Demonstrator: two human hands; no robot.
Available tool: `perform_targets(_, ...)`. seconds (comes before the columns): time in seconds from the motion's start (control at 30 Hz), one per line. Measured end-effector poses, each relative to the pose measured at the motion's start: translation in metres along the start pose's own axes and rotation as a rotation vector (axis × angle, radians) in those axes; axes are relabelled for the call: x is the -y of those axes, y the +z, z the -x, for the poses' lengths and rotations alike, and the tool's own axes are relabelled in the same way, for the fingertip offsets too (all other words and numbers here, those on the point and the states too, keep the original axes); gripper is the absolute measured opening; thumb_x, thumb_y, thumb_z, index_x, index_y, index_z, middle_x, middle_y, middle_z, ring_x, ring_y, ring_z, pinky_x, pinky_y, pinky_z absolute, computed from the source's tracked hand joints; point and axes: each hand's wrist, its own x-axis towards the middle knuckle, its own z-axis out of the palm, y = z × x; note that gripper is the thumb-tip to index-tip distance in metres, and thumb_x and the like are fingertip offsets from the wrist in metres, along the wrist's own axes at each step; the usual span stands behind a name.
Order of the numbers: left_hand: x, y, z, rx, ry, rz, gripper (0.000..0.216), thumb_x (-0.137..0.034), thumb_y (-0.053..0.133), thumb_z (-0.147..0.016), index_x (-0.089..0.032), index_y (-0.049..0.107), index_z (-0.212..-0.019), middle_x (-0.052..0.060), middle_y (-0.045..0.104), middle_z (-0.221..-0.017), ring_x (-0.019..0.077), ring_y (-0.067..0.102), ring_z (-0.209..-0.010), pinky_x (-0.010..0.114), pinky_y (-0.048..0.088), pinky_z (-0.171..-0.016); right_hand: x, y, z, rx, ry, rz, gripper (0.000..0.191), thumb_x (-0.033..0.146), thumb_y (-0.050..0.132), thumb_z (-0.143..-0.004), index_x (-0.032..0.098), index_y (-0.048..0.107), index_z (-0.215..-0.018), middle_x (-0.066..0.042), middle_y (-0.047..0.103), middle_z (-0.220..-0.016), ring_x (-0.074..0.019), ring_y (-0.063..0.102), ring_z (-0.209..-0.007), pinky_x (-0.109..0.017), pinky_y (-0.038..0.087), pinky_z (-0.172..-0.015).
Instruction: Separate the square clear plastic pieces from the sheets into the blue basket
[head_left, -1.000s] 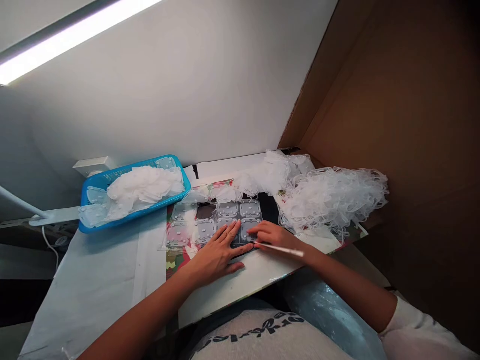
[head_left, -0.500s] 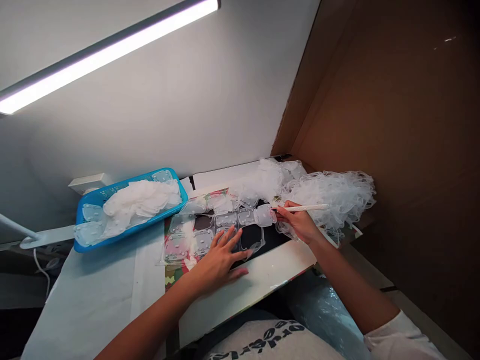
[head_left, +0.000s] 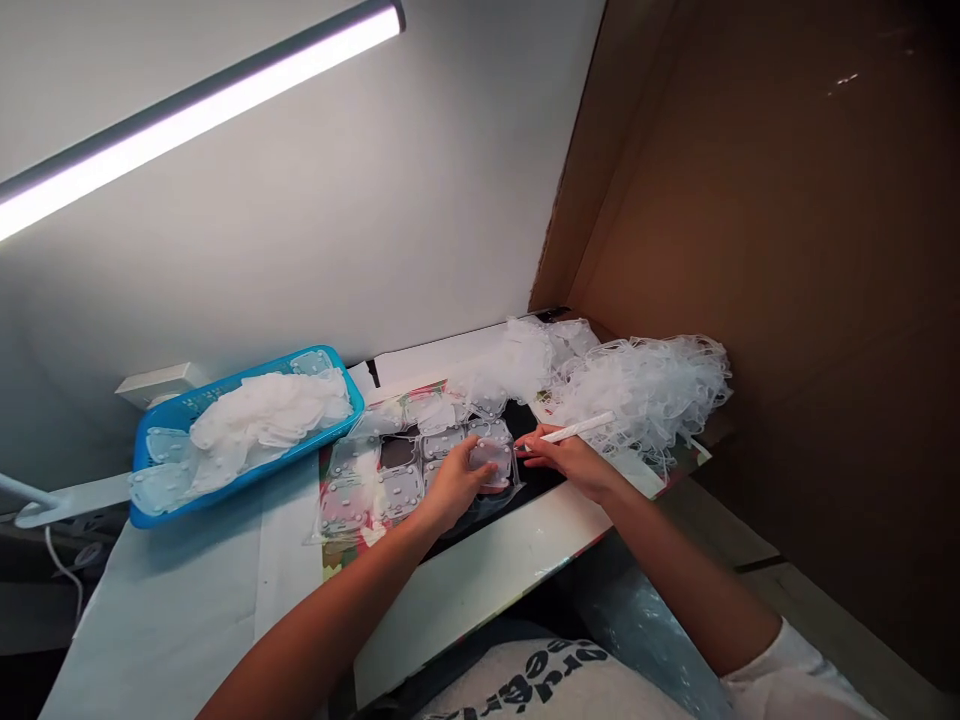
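A translucent sheet of small clear plastic pads lies on a dark and patterned board in front of me. My left hand is closed in a pinch on one loose clear pad at the sheet's right end. My right hand sits just right of it, fingers closed round a thin white stick tool that points up and to the right. The two hands nearly touch over the pad.
A blue tray with several clear pads stands at the left. A heap of white plastic trimmings lies at the right against a brown cardboard wall. A strip light hangs above. Pale paper covers the table's left.
My left hand lifted from lying flat on the sheet and took the loose pad. My right hand came back leftward from the trimmings heap with the stick.
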Motion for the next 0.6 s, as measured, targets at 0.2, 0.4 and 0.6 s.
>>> perform_targets(0.2,-0.004,-0.002,0.007,0.002,0.027,0.002,0.039,-0.027,0.080,-0.063,-0.019,0.063,-0.097,0.002,0.065,-0.092,0.0146,0.061,-0.074,0.030,0.056,-0.068,0.000,-0.001,-0.015,0.169,0.140,-0.256,0.036,0.036,0.081,-0.072,0.020,0.049,-0.071,-0.001,0.070,-0.082,-0.0134,0.068,-0.076,-0.025,0.055,-0.068)
perform_targets(0.4,-0.007,-0.008,0.001,-0.119,-0.007,0.092,0.034,-0.036,0.079,-0.065,-0.018,0.060,-0.087,-0.003,0.059,-0.075,0.0061,0.050,-0.057,0.017,0.036,-0.049,0.006,-0.001,-0.015,0.286,0.089,-0.226,0.036,0.040,0.077,-0.076,0.019,0.047,-0.074,-0.006,0.071,-0.101,-0.0178,0.068,-0.095,-0.027,0.053,-0.076)
perform_targets(0.6,-0.007,-0.008,-0.002,-0.137,-0.027,0.088,0.043,-0.038,0.087,-0.058,-0.015,0.061,-0.083,-0.004,0.060,-0.070,0.0043,0.049,-0.055,0.016,0.032,-0.048,0.001,0.008,-0.009,0.194,-0.034,-0.055,0.038,0.043,0.075,-0.077,0.019,0.046,-0.071,-0.003,0.069,-0.088,-0.0173,0.068,-0.090,-0.029,0.051,-0.080)
